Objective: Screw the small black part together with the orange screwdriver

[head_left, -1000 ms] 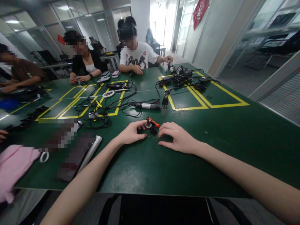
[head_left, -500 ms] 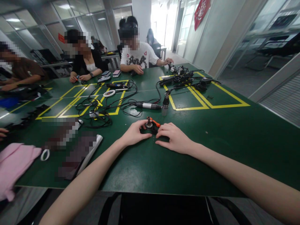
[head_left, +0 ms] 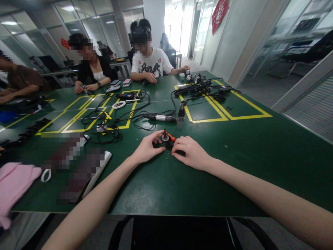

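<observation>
On the green table in front of me, a small metal piece [head_left: 164, 136] with an upright stub and a round collar stands between my hands. My left hand [head_left: 147, 148] curls round its left side, fingertips behind and thumb in front. A small black part [head_left: 169, 145] sits low beside the metal piece, and an orange stick-like piece [head_left: 171, 137] slants behind it. With fingers bent and drawn together, my right hand [head_left: 191, 152] grips at the black part's right edge; its fingertips are partly hidden. Just beyond stands a black-and-silver cylindrical tool [head_left: 181, 115].
A silver-and-black handheld tool [head_left: 163, 118] lies behind with its cables. More cables [head_left: 200, 86] are heaped at the back right, by yellow tape outlines. Two blurred-out flat objects [head_left: 83, 173] and pink cloth [head_left: 18, 182] lie left. Several people sit across the table.
My right hand's fingers have closed in toward the black part, narrowing the gap to my left thumb. The whole view has shifted slightly.
</observation>
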Available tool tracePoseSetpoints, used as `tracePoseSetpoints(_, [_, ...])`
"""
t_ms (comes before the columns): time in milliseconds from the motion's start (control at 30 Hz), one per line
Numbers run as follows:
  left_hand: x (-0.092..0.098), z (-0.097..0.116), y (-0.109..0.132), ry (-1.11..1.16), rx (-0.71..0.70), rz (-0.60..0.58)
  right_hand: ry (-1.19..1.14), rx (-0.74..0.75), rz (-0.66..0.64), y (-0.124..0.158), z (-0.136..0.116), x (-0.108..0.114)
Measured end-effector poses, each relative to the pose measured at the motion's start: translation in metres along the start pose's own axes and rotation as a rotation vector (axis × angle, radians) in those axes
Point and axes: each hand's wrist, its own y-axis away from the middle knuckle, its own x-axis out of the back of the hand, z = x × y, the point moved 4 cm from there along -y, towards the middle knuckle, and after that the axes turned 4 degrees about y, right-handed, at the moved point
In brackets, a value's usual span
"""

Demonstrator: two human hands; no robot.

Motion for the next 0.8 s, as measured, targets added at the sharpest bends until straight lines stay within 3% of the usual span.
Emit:
tracePoseSetpoints(333, [0.004,0.006,0.004,0.089,0.013,-0.199,-0.029,-0.016,0.044,0.003,0.005,0.006])
tracePoseSetpoints(800, [-0.009,-0.002,0.001,0.003,0.006,0.011,-0.048,0.045,0.023,0.003,0.001,0.006])
